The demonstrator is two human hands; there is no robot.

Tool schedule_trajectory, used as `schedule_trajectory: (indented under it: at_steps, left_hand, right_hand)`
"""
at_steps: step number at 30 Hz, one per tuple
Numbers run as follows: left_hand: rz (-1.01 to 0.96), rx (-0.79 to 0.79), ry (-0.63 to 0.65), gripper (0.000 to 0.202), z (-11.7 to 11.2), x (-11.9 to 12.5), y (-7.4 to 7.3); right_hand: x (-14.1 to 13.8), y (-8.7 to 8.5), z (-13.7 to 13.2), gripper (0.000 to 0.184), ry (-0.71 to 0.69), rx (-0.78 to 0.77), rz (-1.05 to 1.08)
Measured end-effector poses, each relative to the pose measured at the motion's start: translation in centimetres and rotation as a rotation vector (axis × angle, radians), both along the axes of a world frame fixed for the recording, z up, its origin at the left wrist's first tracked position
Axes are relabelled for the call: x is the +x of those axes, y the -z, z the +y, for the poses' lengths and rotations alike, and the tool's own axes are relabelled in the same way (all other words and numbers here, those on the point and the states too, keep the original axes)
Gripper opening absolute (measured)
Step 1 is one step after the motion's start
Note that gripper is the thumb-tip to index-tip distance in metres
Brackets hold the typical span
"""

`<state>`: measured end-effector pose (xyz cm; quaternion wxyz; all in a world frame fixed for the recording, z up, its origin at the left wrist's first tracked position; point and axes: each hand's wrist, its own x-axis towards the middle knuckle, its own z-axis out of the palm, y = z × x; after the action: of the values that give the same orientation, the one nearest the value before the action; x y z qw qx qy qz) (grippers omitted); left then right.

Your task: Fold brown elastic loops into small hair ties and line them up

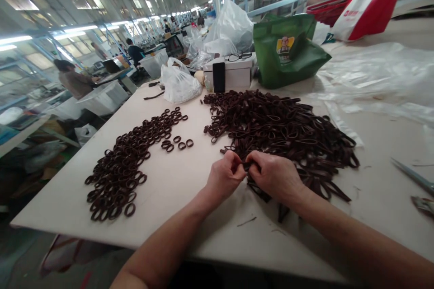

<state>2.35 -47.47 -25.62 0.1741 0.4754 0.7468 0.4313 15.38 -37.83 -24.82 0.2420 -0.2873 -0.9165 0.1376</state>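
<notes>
My left hand [226,174] and my right hand [273,175] meet at the near edge of a heap of dark brown strap loops [271,122]. Fingertips of both pinch one small dark brown strap piece [246,165] between them, mostly covered by the fingers. Below my right hand, more straps hang out over the tabletop. Off to the left lies a spread pile of small dark brown rings [118,176], with a few rings [176,143] apart from it on the heap's side.
Scissors [413,175] lie at the right edge. Behind the heap stand a green bag [286,54], a white box [233,74], a black phone [219,77] and a white plastic bag [179,82]. Clear plastic sheeting [383,72] covers the back right. Other people work at the far left.
</notes>
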Motion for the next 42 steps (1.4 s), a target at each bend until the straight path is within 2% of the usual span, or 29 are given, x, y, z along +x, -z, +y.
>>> schedule_trajectory:
  at_steps: [3, 5, 9, 11, 13, 15, 18, 21, 23, 25, 28, 30, 33, 35, 38, 42]
  left_hand:
    - [0.030, 0.006, -0.007, 0.008, 0.1, -0.2, -0.1]
    - [0.040, -0.003, -0.045, 0.006, 0.1, -1.2, -0.2]
    - [0.087, -0.013, -0.234, 0.009, -0.5, -5.8, -0.9]
    - [0.133, -0.034, -0.362, 0.011, -1.0, -8.3, -1.3]
    - [0.196, -0.065, -0.423, 0.013, -1.3, -9.7, -1.5]
    - [0.274, -0.080, -0.352, 0.012, -1.3, -9.7, -1.4]
    - [0.399, -0.080, -0.100, 0.004, -0.3, -7.9, -0.6]
    - [0.509, -0.111, 0.092, 0.019, 0.9, -6.1, 0.3]
    - [0.564, -0.149, 0.116, 0.016, 1.4, -5.6, 0.6]
    - [0.570, -0.167, 0.083, 0.010, 1.7, -5.5, 0.7]
    - [0.389, -0.102, -0.009, 0.006, 1.7, -5.6, 0.5]
    - [0.067, -0.018, -0.068, 0.011, 1.7, -5.6, 0.3]
    - [-0.532, 0.098, -0.120, 0.026, 1.5, -5.4, -0.1]
    - [-0.797, 0.150, -0.129, 0.038, 1.4, -5.0, -0.6]
    - [-0.983, 0.179, -0.120, 0.046, 1.0, -4.5, -1.4]
    - [-1.124, 0.161, -0.131, 0.032, 0.7, -4.2, -2.0]
  right_hand:
    - [0.0, -0.1, 0.0, 0.014, 0.009, -0.010, 0.012]
    - [-0.1, -0.2, 0.2, 0.012, -0.018, -0.050, 0.043]
    - [0.1, -0.4, 1.0, 0.016, -0.067, -0.113, 0.133]
    - [0.2, -0.5, 1.5, 0.015, -0.058, -0.095, 0.169]
    - [0.4, -0.5, 1.9, 0.014, -0.049, -0.070, 0.185]
    - [0.4, -0.5, 2.0, 0.014, -0.054, -0.057, 0.185]
    - [0.2, -0.2, 1.9, 0.013, -0.079, -0.044, 0.167]
    - [0.1, 0.1, 1.6, 0.013, -0.109, -0.030, 0.146]
    - [0.0, 0.2, 1.5, 0.013, -0.122, -0.029, 0.138]
    - [0.0, 0.1, 1.5, 0.013, -0.129, -0.035, 0.132]
    - [0.1, 0.0, 1.6, 0.013, -0.133, -0.045, 0.141]
    - [0.2, -0.1, 1.7, 0.013, -0.132, -0.057, 0.155]
    - [0.2, -0.1, 1.7, 0.013, -0.130, -0.082, 0.168]
    - [0.1, -0.2, 1.7, 0.013, -0.125, -0.086, 0.172]
    - [0.1, -0.2, 1.7, 0.013, -0.124, -0.082, 0.181]
    - [0.2, -0.2, 1.7, 0.014, -0.131, -0.093, 0.208]
